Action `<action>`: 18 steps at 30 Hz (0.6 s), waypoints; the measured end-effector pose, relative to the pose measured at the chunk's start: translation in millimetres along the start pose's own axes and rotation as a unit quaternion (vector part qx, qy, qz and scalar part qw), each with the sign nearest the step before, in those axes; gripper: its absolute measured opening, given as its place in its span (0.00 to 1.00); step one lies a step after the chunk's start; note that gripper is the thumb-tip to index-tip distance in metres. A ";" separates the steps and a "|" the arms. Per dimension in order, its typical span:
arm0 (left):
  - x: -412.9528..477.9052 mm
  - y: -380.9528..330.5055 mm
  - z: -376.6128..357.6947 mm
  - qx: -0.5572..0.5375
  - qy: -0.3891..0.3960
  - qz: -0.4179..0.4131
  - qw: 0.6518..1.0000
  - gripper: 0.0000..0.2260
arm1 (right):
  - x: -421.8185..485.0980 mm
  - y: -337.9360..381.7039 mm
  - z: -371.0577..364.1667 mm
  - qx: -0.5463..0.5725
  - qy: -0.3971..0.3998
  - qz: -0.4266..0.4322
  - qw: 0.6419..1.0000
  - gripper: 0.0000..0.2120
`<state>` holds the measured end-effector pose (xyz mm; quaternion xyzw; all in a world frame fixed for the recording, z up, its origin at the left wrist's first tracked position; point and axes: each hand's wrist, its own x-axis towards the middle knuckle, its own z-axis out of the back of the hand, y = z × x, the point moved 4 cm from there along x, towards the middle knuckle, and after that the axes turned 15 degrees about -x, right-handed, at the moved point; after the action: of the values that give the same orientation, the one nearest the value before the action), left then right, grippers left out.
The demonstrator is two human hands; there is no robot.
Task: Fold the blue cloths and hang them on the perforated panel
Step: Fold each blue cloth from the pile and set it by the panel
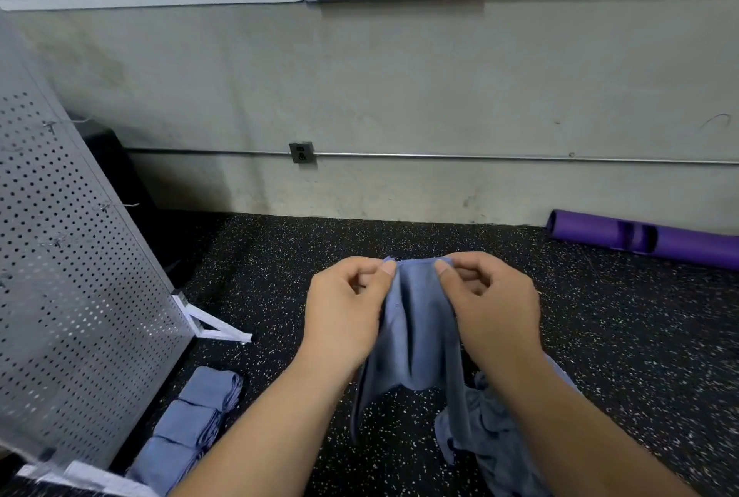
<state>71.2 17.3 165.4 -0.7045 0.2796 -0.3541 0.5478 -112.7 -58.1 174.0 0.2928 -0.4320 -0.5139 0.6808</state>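
Cloth (416,332) hanging between pinching hands

Left hand (344,308) and right hand (492,304) each pinch the top edge of a blue cloth (416,336), held up above the speckled black floor (600,336); cloth hangs between the forearms. Unfolded blue cloths (492,444) heaped on floor under right forearm. Three folded cloths (188,424) in a row at the base of the perforated panel (72,296), left. Purple roll (648,236) along the wall, right.

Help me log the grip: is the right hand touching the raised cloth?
Touching. The head view shows the right hand pinching the top edge of the raised cloth between thumb and fingers.
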 end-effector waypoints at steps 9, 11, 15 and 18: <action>-11.9 0.5 -10.7 0.052 0.025 -0.005 0.998 0.05 | -19.1 11.8 -10.5 -0.012 0.027 0.032 0.999 0.06; -13.6 -0.2 -11.6 0.055 0.020 -0.006 0.998 0.07 | -21.5 12.2 -10.6 -0.018 0.022 0.032 0.999 0.05; -17.6 -1.7 -13.4 0.056 0.029 -0.009 0.998 0.09 | -25.1 13.8 -11.8 -0.008 0.008 0.029 1.000 0.06; -17.1 0.1 -11.9 0.051 0.031 -0.005 0.998 0.06 | -26.9 15.8 -11.9 0.011 0.011 0.024 1.000 0.08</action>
<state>51.6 23.8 163.8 -0.6658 0.2746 -0.3924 0.5721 -97.7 -28.2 174.2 0.2959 -0.4370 -0.4892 0.6943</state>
